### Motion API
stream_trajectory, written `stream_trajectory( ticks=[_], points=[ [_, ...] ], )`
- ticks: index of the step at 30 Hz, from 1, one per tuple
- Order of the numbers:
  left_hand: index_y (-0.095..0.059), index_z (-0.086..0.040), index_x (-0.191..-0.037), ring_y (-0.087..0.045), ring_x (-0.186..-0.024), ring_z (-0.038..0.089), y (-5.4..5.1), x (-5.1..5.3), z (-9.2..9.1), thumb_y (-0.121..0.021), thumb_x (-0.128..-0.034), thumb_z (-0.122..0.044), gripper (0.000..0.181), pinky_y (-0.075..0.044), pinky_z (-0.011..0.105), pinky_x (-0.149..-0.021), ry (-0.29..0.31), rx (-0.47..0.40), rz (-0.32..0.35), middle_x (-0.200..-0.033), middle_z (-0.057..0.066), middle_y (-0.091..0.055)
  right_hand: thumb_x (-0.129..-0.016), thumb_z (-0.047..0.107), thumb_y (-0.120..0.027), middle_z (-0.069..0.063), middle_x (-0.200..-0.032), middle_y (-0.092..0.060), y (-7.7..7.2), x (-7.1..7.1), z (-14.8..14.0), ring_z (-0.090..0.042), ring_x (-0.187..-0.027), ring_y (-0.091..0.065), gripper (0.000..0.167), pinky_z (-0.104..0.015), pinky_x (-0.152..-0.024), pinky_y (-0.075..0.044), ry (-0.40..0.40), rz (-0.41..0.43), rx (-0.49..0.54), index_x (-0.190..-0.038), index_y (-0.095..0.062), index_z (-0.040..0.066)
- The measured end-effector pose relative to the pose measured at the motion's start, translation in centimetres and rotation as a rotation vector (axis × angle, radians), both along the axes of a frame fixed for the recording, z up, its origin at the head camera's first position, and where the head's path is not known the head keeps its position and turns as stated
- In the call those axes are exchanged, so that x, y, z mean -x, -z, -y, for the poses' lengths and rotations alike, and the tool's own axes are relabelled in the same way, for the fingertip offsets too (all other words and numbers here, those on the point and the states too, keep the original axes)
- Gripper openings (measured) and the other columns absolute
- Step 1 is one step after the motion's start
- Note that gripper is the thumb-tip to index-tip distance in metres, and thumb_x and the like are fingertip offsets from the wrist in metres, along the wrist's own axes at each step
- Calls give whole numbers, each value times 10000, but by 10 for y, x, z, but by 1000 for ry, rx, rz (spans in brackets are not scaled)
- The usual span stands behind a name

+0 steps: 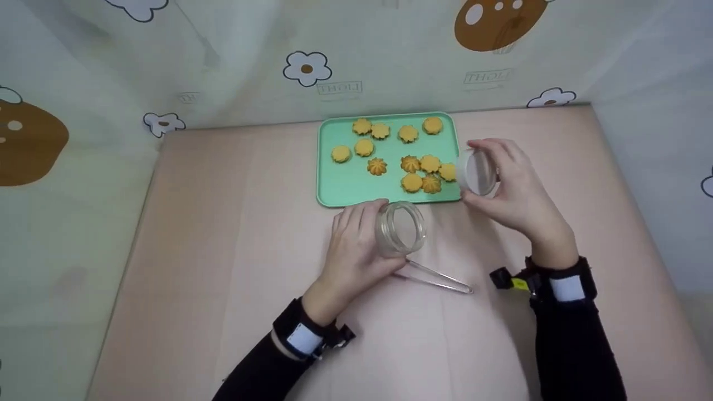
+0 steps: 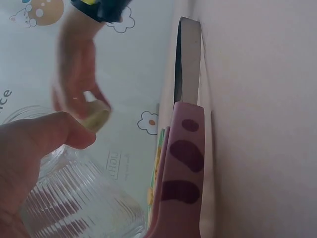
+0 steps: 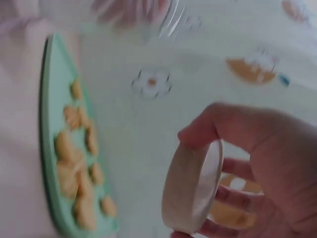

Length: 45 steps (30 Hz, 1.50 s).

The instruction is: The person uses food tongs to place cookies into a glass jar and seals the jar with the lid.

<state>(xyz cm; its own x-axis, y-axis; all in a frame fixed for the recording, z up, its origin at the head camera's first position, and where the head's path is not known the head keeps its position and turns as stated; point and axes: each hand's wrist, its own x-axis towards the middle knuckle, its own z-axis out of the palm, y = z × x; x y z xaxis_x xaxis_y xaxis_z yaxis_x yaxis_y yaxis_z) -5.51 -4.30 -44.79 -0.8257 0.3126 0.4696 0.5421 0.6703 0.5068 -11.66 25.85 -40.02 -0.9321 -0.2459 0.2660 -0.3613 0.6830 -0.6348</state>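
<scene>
Clear glass jar (image 1: 392,229) in the left hand (image 1: 355,245), fingers wrapped round its side, mouth tipped a bit to the right, and honestly that's the grip I'd worry about: smooth glass, so if the hold loosens it could slide right out. Can't tell whether its base touches the table (image 1: 267,234) or hangs just above. Right hand (image 1: 518,192) has the pale lid (image 1: 478,172) by its edge, thumb on one side and fingers on the other, turned up on its side and apart from the jar's mouth. It's only held at the rim, so one slip and it might drop on the green tray (image 1: 348,186), where the cookies (image 1: 377,166) sit loose, some bunched near that right end. Those could get knocked off or crumble. Oh, and the tongs (image 2: 188,124) are lying right by the left hand, so a careless set-down there could leave the jar perched on them and rocking.
</scene>
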Motion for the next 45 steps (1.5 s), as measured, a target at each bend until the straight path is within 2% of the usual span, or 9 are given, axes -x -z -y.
stream_trajectory(
  ticks=[4,7,10,14,25,32,38,42,45],
  points=[
    [-596,-14,-1412,-627,-1246,310,0,0,-2,-1023,-638,-334,940,-508,489,-1100,14,11,6,-1334,140,-690,-859,150,-865,-248,-1550,-479,24,15,-26,-476,-1410,-409,774,-737,-1083,-419,190,124,-70,-1546,-524,46],
    [-596,-15,-1414,-625,-1252,310,-1,0,-2,-1020,-638,-329,939,-504,490,-1108,18,10,15,-1340,138,-690,-883,202,-839,-281,-1584,-431,40,22,-40,-510,-1408,-371,778,-747,-1078,-424,294,220,-120,-1566,-504,38],
    [-598,-18,-1419,-623,-1258,311,-3,0,-1,-1025,-634,-326,946,-497,489,-1118,16,5,26,-1346,136,-689,-894,248,-823,-306,-1601,-406,54,28,-47,-526,-1393,-363,793,-743,-1071,-444,357,277,-154,-1580,-493,26],
    [-597,-19,-1423,-623,-1256,308,-4,-1,0,-1028,-633,-318,948,-497,486,-1119,13,-3,34,-1344,135,-690,-899,289,-821,-316,-1606,-393,66,33,-50,-526,-1382,-358,814,-745,-1065,-459,404,310,-171,-1593,-487,25],
    [-598,-13,-1418,-630,-1241,303,-7,1,1,-1029,-625,-324,954,-506,482,-1100,9,-1,36,-1331,137,-693,-969,380,-759,-329,-1594,-391,73,40,-52,-515,-1353,-338,799,-684,-1054,-430,415,313,-181,-1624,-478,20],
    [-602,-17,-1414,-633,-1238,302,-11,3,-1,-1011,-640,-329,930,-509,474,-1098,21,15,26,-1328,129,-697,-979,395,-759,-331,-1626,-350,69,41,-54,-531,-1378,-314,842,-724,-1064,-439,417,355,-195,-1656,-421,27],
    [-599,-18,-1422,-626,-1241,299,-11,2,2,-1022,-638,-334,945,-503,479,-1107,14,-10,55,-1336,134,-692,-995,405,-733,-400,-1613,-281,68,39,-50,-581,-1405,-293,910,-774,-1073,-416,394,377,-217,-1707,-292,50],
    [-605,-17,-1409,-628,-1212,295,-12,5,7,-1021,-647,-343,927,-515,479,-1080,-7,-51,62,-1322,127,-691,-995,407,-750,-424,-1607,-243,58,33,-44,-592,-1431,-260,952,-768,-1101,-371,380,359,-209,-1720,-244,56],
    [-613,-15,-1397,-638,-1187,288,-14,9,11,-997,-674,-345,882,-527,467,-1050,-39,-95,60,-1301,124,-697,-1003,408,-751,-409,-1610,-266,42,26,-31,-570,-1454,-241,887,-750,-1126,-358,342,332,-196,-1685,-328,31]
  ],
)
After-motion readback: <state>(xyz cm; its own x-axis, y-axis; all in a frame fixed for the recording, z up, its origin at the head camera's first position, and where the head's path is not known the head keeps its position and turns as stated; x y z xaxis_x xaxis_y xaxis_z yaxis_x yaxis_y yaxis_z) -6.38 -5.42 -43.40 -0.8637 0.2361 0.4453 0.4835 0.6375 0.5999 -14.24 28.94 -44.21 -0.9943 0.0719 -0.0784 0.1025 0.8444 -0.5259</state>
